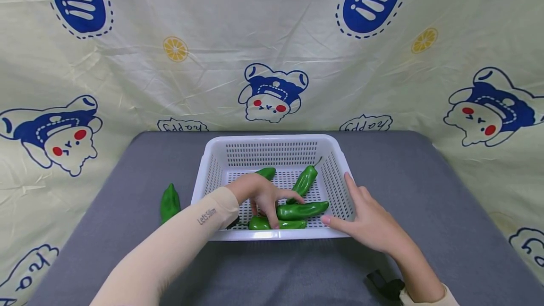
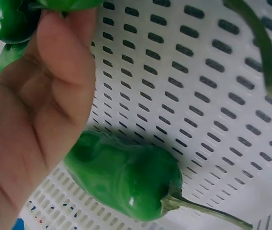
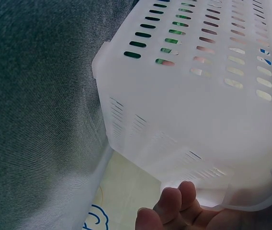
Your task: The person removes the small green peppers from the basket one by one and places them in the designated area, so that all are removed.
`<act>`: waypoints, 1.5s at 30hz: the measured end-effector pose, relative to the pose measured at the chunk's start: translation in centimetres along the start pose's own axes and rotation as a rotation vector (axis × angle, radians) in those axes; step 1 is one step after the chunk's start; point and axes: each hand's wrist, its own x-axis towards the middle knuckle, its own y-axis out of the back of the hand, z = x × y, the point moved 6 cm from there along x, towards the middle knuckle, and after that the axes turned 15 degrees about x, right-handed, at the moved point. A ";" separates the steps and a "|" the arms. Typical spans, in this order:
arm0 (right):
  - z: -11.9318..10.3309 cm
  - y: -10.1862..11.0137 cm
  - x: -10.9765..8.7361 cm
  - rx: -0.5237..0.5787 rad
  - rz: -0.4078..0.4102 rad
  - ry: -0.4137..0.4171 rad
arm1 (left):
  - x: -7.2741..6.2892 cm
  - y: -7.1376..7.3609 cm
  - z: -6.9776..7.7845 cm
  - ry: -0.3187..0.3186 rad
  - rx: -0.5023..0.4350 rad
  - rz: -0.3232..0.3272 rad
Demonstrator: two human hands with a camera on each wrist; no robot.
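A white slotted plastic basket (image 1: 272,235) holds several glossy green peppers. My left hand (image 1: 269,197) reaches down into it, thumb and index finger on either side of a pepper (image 1: 302,210) near the front, gripping its left end. Another pepper (image 1: 293,224) lies under that hand along the front wall. Behind lie a slanted pepper (image 1: 305,181) and a partly hidden one (image 1: 267,173). The left wrist view shows a pepper (image 2: 131,177) with its stem beside my palm. My right hand (image 1: 367,221) rests at the basket's front right corner, its fingers extended.
One more green pepper (image 1: 170,203) lies on the grey cloth (image 1: 382,169) left of the basket. A printed cloth backdrop (image 1: 272,22) rises behind the table. A black strap (image 1: 384,284) is by my right wrist.
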 end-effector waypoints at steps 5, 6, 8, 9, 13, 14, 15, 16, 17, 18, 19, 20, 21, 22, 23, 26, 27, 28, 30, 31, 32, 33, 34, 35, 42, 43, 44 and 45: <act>0.1 0.0 0.1 0.007 -0.010 -0.008 | 0.3 0.2 0.4 -0.004 0.087 0.042; 0.1 -0.1 0.1 0.010 -0.013 -0.011 | 0.4 0.3 0.6 -0.013 0.117 0.058; 0.2 -0.1 0.1 0.010 -0.017 -0.017 | 0.6 0.4 1.1 -0.025 0.185 0.089; 0.2 -0.1 0.1 0.010 -0.018 -0.018 | 0.7 0.5 1.4 -0.027 0.223 0.102; 0.2 -0.2 0.1 0.012 -0.016 -0.018 | 0.8 0.8 2.4 0.006 0.380 0.152; 0.2 -0.2 0.1 0.014 -0.016 -0.017 | 0.8 0.9 2.6 0.017 0.402 0.160; 0.2 -0.2 0.1 0.015 -0.015 -0.016 | 0.8 0.9 2.7 0.026 0.420 0.166; 0.2 -0.2 0.1 0.015 -0.014 -0.015 | 0.9 0.9 2.9 0.032 0.427 0.170; 0.2 -0.2 0.1 0.016 -0.013 -0.013 | 0.9 0.9 3.0 0.030 0.423 0.172; 0.2 -0.2 0.1 0.015 -0.012 -0.013 | 0.9 0.9 3.1 0.028 0.413 0.170; 0.2 -0.2 0.1 0.013 -0.011 -0.013 | 1.0 0.8 3.2 0.025 0.393 0.167; 0.2 -0.2 0.1 0.013 -0.010 -0.013 | 1.0 0.8 3.3 0.021 0.375 0.165; 0.2 -0.2 0.1 0.013 -0.010 -0.012 | 1.0 0.8 3.4 0.012 0.357 0.161; 0.1 -0.1 0.1 0.016 -0.010 -0.010 | 1.1 0.7 3.5 -0.003 0.335 0.153; 0.1 -0.1 0.1 0.018 -0.009 -0.008 | 1.2 0.7 3.6 -0.018 0.310 0.147; 0.1 -0.1 0.0 0.025 -0.007 0.000 | 1.5 0.5 4.0 -0.075 0.223 0.118; 0.1 -0.1 0.0 0.027 -0.006 0.002 | 1.6 0.4 4.2 -0.090 0.198 0.104; 0.1 -0.1 0.0 0.028 -0.006 0.003 | 1.7 0.3 4.3 -0.098 0.181 0.092; 0.1 -0.1 0.0 0.025 -0.005 0.001 | 1.8 0.2 4.4 -0.093 0.162 0.077; 0.1 -0.1 0.0 0.027 -0.006 -0.001 | 1.9 0.2 4.4 -0.082 0.163 0.068; 0.1 -0.1 0.0 0.026 -0.006 -0.003 | 1.9 0.1 4.5 -0.069 0.161 0.057; 0.1 -0.1 0.0 0.025 -0.006 -0.006 | 1.9 0.1 4.5 -0.057 0.166 0.048; 0.1 -0.1 0.0 0.024 -0.006 -0.007 | 1.9 0.0 4.5 -0.049 0.171 0.039; 0.1 -0.1 0.1 0.025 -0.006 -0.007 | 1.9 0.0 4.5 -0.043 0.171 0.031; 0.1 -0.1 0.2 0.024 -0.005 -0.011 | 1.9 0.0 5.0 -0.090 0.160 -0.029; 0.1 -0.1 0.2 0.024 -0.005 -0.011 | 1.9 0.0 5.2 -0.105 0.158 -0.035; 0.1 -0.2 0.2 0.022 -0.005 -0.011 | 1.9 0.1 5.3 -0.115 0.151 -0.040; 0.1 -0.2 0.2 0.022 -0.005 -0.010 | 1.8 0.2 5.4 -0.125 0.146 -0.042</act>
